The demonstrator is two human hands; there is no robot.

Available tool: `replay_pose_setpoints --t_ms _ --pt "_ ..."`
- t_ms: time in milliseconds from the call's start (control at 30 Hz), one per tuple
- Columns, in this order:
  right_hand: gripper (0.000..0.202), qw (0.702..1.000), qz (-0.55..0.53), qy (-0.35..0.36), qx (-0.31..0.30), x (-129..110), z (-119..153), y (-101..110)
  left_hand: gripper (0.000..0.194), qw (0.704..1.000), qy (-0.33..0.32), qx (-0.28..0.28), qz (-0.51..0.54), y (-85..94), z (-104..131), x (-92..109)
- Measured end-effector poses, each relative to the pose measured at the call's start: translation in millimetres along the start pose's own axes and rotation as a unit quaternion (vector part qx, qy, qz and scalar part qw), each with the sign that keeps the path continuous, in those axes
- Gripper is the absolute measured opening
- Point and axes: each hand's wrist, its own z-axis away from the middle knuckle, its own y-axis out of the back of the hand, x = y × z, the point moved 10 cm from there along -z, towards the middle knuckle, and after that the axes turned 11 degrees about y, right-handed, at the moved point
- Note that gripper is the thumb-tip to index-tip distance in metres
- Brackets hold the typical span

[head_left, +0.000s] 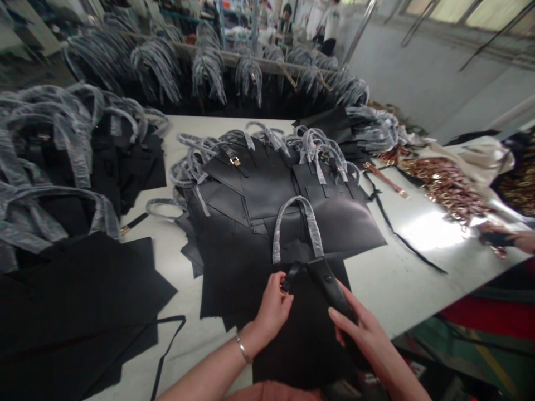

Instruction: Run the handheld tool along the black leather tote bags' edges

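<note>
In front of me lies a black bag panel (292,340), with a plastic-wrapped handle (311,223) arching up from its top edge. My left hand (273,306) is closed, its fingertips pinching a narrow black strap (296,271) that shows a small metal glint by the fingers. On the right side of the panel, my right hand (359,320) grips a long black piece (334,289) between thumb and fingers. A round stud sits near that piece's upper end, which meets the panel by the handle's base. Its lower part is hidden behind the hand.
More black panels with wrapped handles (267,184) are piled beyond my hands, and others (83,289) at left. Brown straps with gold fittings (447,186) are heaped at right, near another person's hand (524,241). Wrapped handles (209,67) hang along a rack behind the table.
</note>
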Motion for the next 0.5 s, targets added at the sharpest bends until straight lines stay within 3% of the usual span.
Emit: replay_pose_setpoints --t_ms 67,133,267,400,500 --pt "0.094 1.0 0.013 -0.012 -0.011 6.9 4.0 3.0 0.033 0.995 -0.052 0.04 -0.077 17.8 -2.7 14.4" --pt "0.091 0.999 0.016 -0.025 -0.027 18.9 9.1 0.3 0.031 0.988 -0.073 0.037 -0.134 26.3 -7.9 20.5" --pt "0.084 0.998 0.013 -0.026 -0.062 38.3 15.2 -14.2 0.025 0.992 -0.025 0.045 -0.118 38.3 -20.8 11.8" --pt "0.08 0.995 0.01 -0.027 -0.092 38.0 19.0 -24.3 0.032 0.989 0.128 -0.068 0.024 12.1 -24.0 -18.6" --pt "0.079 0.992 -0.013 -0.039 -0.12 32.2 22.3 -30.7 0.043 0.973 0.175 -0.116 0.101 -3.8 -18.4 -23.8"
